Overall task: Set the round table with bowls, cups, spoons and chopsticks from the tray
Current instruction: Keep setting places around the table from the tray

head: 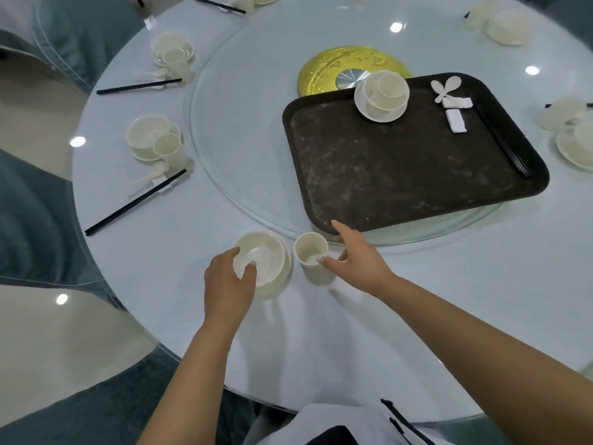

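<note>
1. The left hand (229, 277) grips the near rim of a cream bowl (261, 256) that sits on a plate on the round table (417, 284), thumb inside the bowl and fingers curled outside.
2. The right hand (354, 258) pinches the rim of a cream cup (310, 248) standing upright just right of the bowl, its index finger stretched out towards the tray (401, 175).
3. The dark tray lies on the glass turntable (231, 123) (its near corner just beyond the right hand) and carries a stacked bowl set (382, 94), white spoons (444, 88), white rests (455, 121) and black chopsticks (507, 146) along its right side.
4. Two finished settings lie at the table's left edge, each with bowl, cup, spoon and chopsticks.
</note>
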Available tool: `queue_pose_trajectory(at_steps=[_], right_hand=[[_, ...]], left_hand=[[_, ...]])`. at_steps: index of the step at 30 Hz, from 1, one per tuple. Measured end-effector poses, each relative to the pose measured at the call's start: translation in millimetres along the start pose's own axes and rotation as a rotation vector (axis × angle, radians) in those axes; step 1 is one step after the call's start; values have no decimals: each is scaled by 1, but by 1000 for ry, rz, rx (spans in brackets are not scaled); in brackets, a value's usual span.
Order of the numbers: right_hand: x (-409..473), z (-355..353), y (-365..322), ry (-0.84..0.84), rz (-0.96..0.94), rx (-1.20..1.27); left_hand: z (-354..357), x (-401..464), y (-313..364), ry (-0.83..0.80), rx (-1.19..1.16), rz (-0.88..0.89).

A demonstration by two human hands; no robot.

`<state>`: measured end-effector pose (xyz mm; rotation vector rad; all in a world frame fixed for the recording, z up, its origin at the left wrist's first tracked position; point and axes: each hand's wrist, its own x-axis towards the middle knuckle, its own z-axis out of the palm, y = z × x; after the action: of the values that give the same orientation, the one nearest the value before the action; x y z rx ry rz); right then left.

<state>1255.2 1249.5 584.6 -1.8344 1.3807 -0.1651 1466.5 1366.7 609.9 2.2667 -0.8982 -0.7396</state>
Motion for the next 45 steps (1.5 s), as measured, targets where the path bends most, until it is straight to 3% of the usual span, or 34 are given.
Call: queue_pose_trajectory(at_steps=[9, 14, 16, 27, 33, 45], right_hand=[[-5, -68, 51, 249, 121, -52], [-10, -109, 88, 208, 229, -493], [-11, -120, 100, 139, 261, -547], [7, -130, 125, 86, 207, -486], [16, -130, 136, 179, 113, -524], [26, -122, 132, 318, -8, -542]], left_hand=[[41, -4, 71, -55, -17, 162], [72, -5, 102, -135, -16, 231], [87, -5, 114, -153, 26, 276], [147, 29, 166, -373, 275, 320], [167, 66, 179, -495, 550, 340], [154, 92, 170, -503, 638, 342]])
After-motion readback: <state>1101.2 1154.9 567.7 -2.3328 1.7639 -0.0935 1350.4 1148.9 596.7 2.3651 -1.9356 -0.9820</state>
